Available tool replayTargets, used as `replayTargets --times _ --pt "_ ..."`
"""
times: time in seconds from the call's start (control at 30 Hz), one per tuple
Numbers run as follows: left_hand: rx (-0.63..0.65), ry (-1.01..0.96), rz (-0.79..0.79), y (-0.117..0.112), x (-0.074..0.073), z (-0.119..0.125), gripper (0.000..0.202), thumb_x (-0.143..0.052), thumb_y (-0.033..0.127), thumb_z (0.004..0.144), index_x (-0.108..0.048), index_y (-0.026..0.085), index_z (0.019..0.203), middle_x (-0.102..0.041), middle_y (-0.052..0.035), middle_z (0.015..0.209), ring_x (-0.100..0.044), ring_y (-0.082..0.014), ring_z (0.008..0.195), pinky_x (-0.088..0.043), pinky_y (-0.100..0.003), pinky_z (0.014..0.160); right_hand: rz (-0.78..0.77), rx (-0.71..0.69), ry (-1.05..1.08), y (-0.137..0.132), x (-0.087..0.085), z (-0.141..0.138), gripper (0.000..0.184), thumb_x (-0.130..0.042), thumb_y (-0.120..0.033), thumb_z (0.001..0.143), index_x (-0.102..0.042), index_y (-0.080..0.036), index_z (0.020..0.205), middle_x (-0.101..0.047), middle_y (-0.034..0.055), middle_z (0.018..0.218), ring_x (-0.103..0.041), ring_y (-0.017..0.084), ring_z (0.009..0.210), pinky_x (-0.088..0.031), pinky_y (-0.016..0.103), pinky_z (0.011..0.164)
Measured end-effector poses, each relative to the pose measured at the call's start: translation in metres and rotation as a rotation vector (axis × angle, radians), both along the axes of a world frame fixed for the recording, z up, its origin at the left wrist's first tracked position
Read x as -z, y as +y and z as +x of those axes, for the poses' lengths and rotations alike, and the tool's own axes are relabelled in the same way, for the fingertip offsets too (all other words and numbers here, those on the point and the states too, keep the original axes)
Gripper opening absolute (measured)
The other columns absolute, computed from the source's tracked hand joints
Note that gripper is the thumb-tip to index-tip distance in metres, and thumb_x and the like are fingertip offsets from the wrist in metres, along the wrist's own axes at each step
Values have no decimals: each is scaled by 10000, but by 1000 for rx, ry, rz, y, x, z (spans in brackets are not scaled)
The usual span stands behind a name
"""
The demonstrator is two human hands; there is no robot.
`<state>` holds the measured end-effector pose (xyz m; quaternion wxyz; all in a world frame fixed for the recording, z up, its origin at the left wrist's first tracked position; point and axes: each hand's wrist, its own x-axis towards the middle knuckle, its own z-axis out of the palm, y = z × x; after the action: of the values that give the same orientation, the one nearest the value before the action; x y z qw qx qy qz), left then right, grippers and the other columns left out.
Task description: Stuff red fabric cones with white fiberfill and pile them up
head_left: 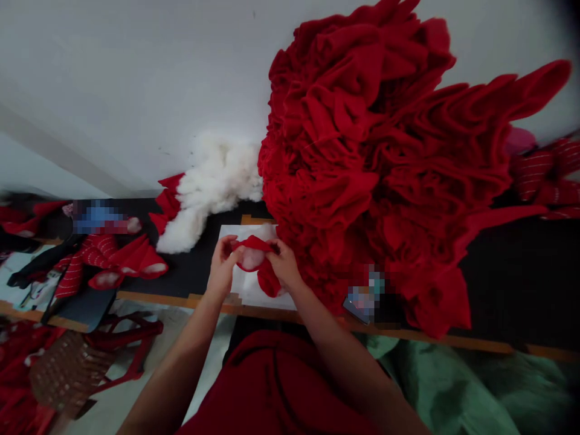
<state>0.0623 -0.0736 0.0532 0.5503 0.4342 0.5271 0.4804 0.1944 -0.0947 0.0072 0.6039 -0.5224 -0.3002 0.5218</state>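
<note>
My left hand (223, 264) and my right hand (284, 263) grip opposite sides of the mouth of a red fabric piece (267, 281). White stuffing shows in the opening between them. The lower part of the piece hangs down beside my right hand. Fingers on both hands are closed on the fabric edge. Beneath lies a white sheet (267, 302) on the dark table. Just behind and to the left is a heap of white fluffy stuffing (217, 181), with red fabric partly under its left side.
A tall pile of red fabric pieces (362, 151) rises on the right. A phone (359, 305) lies near the table's front edge. Stuffed red pieces (140, 260) and striped ones sit at left. A red chair (131, 350) stands below left, green sacking (448, 386) below right.
</note>
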Motion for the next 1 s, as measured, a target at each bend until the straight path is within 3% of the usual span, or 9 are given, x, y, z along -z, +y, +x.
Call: replayTargets --times 0.13,0.2,0.27,0.4,0.5,0.6,0.77,0.87,1.0 --pt "1 -478 -539 -1 -4 -6 361 -544 449 725 -567 135 901 -604 -83 849 -582 -192 765 -470 -342 688 -83 -25 350 1 -7 -4 196 -555 -222 563 -517 -186 752 -529 -66 634 -482 84 563 -394 202 553" --pt "49 -627 -629 0 -4 -2 414 -493 483 758 -582 104 902 -627 -120 873 -600 -230 806 -479 -390 721 -92 -85 385 1 -9 -8 208 -566 -228 559 -511 -182 753 -537 -57 650 -495 88 571 -407 208 551" --pt "-6 -711 -610 2 -3 4 387 -469 457 787 -593 97 852 -645 -119 844 -611 -230 795 -485 -391 737 -66 -87 261 -2 -13 -12 209 -577 -236 580 -513 -177 771 -558 -32 701 -523 105 621 -434 231 589" --pt "-137 -689 -568 9 -4 10 302 -489 380 798 -592 100 754 -650 -85 714 -617 -186 673 -498 -341 699 149 153 -351 -23 -22 -17 134 -499 -226 742 -531 -165 856 -557 44 841 -541 146 766 -465 310 726" --pt "-113 -687 -587 11 -6 12 370 -441 407 821 -594 86 717 -642 -86 666 -607 -171 616 -500 -306 649 455 87 -714 -37 -25 -23 243 -375 -131 817 -550 -153 984 -544 107 1020 -507 181 985 -435 361 875" --pt "-86 -731 -585 8 -7 18 387 -417 401 838 -590 93 680 -634 -69 636 -593 -142 574 -495 -262 617 529 17 -932 -36 -22 -31 328 -346 -108 824 -515 -121 1105 -506 147 1144 -419 230 1135 -379 441 962" --pt "-124 -771 -505 5 -5 21 292 -460 364 830 -594 115 761 -644 -45 704 -603 -119 616 -494 -227 632 510 -29 -965 -30 -24 -29 289 -369 -129 829 -562 -124 1043 -550 133 1058 -442 238 1088 -394 448 945" --pt "-137 -773 -482 6 -3 18 261 -463 347 831 -584 125 764 -636 -30 692 -601 -111 612 -494 -216 615 469 92 -866 -33 -31 -25 242 -419 -163 827 -589 -157 1000 -555 112 1044 -476 214 1037 -415 403 918" --pt "-159 -732 -404 0 3 22 171 -534 309 792 -577 153 848 -643 -17 733 -609 -105 640 -495 -215 651 385 68 -668 -33 -35 -27 225 -470 -159 786 -598 -193 968 -583 62 929 -553 163 883 -476 295 782"
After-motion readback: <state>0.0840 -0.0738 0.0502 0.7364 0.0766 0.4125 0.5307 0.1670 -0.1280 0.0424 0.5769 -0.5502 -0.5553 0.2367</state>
